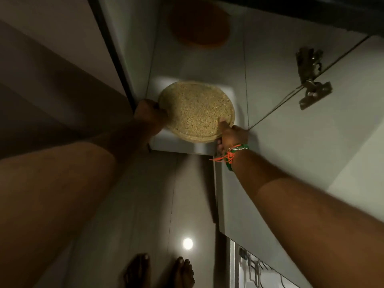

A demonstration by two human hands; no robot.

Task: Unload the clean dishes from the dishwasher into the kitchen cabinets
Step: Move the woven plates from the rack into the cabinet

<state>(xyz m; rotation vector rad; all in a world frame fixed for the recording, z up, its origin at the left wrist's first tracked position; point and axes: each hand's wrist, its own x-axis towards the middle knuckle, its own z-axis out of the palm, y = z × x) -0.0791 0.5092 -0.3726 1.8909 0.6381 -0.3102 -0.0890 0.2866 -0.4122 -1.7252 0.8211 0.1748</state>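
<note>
- Head view, progress: one dish, a round speckled plate [196, 111], is held at the shelf [224, 94] inside an open cabinet [280, 142]; by my judgement it is being placed there and is not yet released.
- Head view, remainder: the dishwasher is out of sight, so how many dishes are left cannot be told. An orange round item [200, 23] already sits deeper in the cabinet, blurred.
- Plate, appearance: flat, circular, beige with fine dark-and-light speckling, a shallow raised rim; it looks dry and clean, with no chips visible.
- Plate, position: at the front edge of the shelf, toward its left corner, over a pale square patch; whether it rests on the shelf or hovers just off it cannot be told.
- Left hand [148, 112]: grip curled round the plate's left rim.
- Right hand [231, 135]: grip pinching the plate's near right rim, thumb on the face; an orange-and-green thread band [232, 154] is at the wrist.
- Other: a metal hinge [310, 80] on the cabinet's right side; bare feet [160, 271] on the floor, beside a bright light reflection [187, 243].
</note>
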